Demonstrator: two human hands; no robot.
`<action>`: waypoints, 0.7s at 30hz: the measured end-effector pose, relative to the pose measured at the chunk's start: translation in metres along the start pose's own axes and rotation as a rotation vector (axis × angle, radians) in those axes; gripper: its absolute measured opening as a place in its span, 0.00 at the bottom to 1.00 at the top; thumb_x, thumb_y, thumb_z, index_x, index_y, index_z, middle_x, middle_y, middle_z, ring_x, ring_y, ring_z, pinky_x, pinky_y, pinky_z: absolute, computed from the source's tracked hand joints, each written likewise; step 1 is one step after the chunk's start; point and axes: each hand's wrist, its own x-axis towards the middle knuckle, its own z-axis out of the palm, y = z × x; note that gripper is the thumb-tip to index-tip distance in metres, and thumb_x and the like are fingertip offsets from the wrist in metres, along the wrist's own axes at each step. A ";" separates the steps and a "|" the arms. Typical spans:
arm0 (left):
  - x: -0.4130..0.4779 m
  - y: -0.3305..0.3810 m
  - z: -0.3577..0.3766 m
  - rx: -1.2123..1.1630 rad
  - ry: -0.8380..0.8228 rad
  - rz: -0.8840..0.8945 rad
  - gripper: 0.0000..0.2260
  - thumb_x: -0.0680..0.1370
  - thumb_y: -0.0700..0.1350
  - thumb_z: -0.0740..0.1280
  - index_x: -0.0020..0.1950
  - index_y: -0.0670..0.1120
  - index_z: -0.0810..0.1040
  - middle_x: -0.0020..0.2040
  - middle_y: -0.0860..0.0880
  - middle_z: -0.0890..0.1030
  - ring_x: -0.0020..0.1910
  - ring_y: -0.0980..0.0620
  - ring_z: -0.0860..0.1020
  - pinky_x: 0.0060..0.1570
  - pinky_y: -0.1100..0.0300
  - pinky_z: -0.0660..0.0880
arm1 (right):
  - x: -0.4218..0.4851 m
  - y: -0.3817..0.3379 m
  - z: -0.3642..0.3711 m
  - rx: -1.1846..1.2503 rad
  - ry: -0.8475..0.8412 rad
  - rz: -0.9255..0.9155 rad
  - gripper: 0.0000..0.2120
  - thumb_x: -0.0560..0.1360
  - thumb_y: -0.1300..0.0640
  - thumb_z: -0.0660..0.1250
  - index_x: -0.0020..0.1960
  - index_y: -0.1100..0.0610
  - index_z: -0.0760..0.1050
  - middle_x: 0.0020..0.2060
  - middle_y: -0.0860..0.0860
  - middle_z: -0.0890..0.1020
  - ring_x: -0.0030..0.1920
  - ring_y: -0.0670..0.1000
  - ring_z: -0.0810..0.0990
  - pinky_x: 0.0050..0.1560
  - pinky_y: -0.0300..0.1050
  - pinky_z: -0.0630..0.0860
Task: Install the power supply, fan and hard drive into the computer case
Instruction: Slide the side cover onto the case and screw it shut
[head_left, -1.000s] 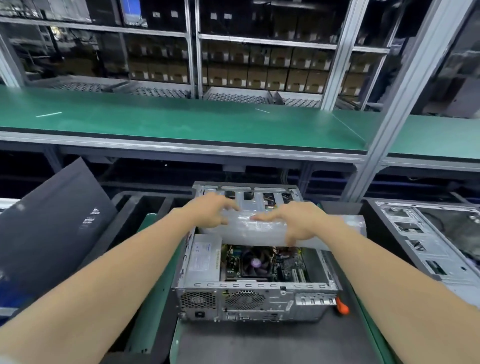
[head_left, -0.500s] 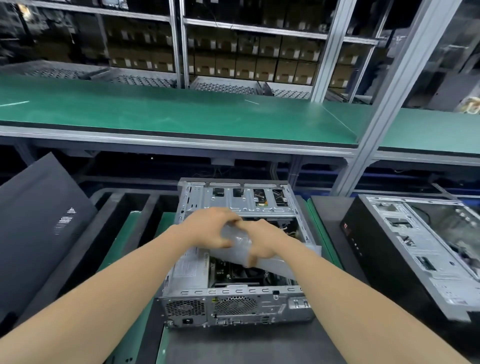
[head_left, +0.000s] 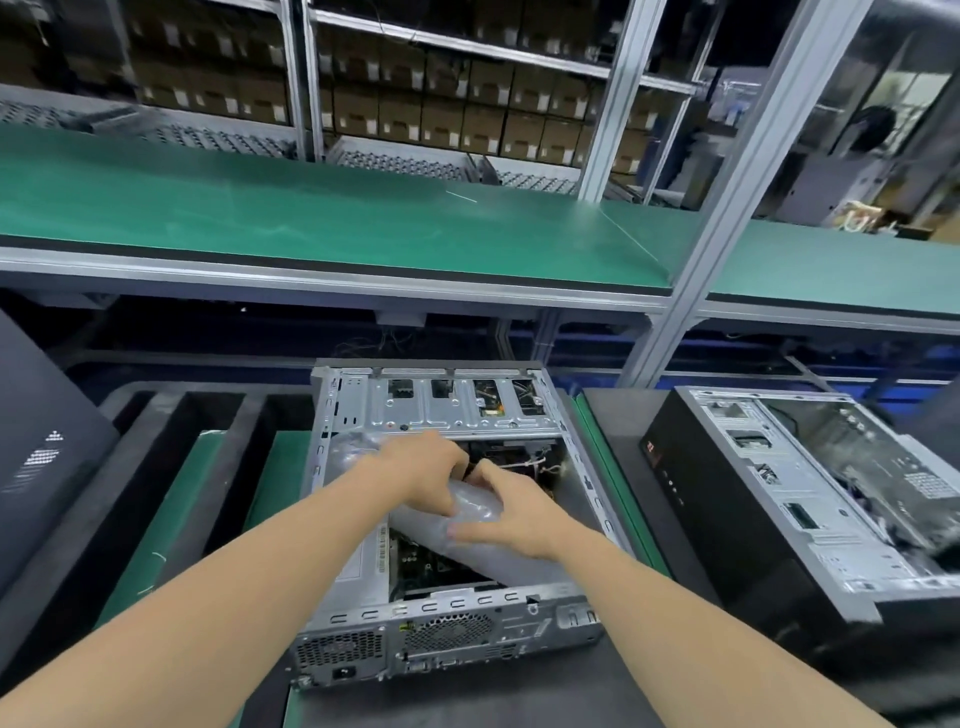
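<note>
Plastic bag (head_left: 475, 506): translucent and crumpled, bunched between both hands above the open middle of the case; a loose tail is draped toward the near right wall.
Computer case (head_left: 519, 631): laid on its side in the centre of the bench, open side up, rear panel nearest, drive cage at the far end.
Power supply (head_left: 363, 556): a grey box is seen seated in the near left corner of the case, so this part is judged already in place.
Fan and hard drive: only the rear fan grille (head_left: 447, 631) can be made out; no hard drive is seen, and whether anything is inside the bag cannot be told.
Step in hand: packing plastic is judged to be gathered up out of the case interior, or a part unwrapped from it.
Next move: the bag must be lifted free without being snagged on the cables at the far right, then set aside so the bays can be reached.
Left hand (head_left: 426, 475): reached in from the near left, palm down, fingers curled round the bunched plastic.
Right hand (head_left: 514, 519): set just beside the left, thumb stretched along the plastic, fingers closed over its top.
Second case (head_left: 810, 499): stood open, well apart on the right.
</note>
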 end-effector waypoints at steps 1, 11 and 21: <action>0.001 0.000 0.001 -0.038 -0.010 -0.004 0.12 0.71 0.55 0.72 0.52 0.55 0.77 0.42 0.56 0.75 0.46 0.50 0.77 0.37 0.57 0.71 | 0.001 0.001 -0.002 0.031 0.069 -0.005 0.20 0.72 0.40 0.78 0.57 0.48 0.79 0.55 0.44 0.75 0.53 0.41 0.76 0.54 0.39 0.73; 0.000 -0.021 0.012 -0.225 0.087 -0.061 0.23 0.67 0.61 0.77 0.62 0.59 0.81 0.56 0.61 0.83 0.57 0.56 0.79 0.57 0.54 0.78 | 0.004 -0.008 -0.001 -0.217 0.069 -0.002 0.12 0.86 0.50 0.58 0.65 0.53 0.75 0.56 0.47 0.74 0.57 0.47 0.73 0.63 0.42 0.68; -0.069 -0.042 -0.010 -0.756 0.698 -0.332 0.08 0.77 0.43 0.70 0.46 0.55 0.86 0.41 0.60 0.85 0.42 0.63 0.82 0.51 0.59 0.80 | 0.051 -0.108 0.008 -0.221 0.280 -0.249 0.06 0.77 0.63 0.66 0.54 0.58 0.78 0.47 0.51 0.77 0.50 0.52 0.75 0.51 0.44 0.70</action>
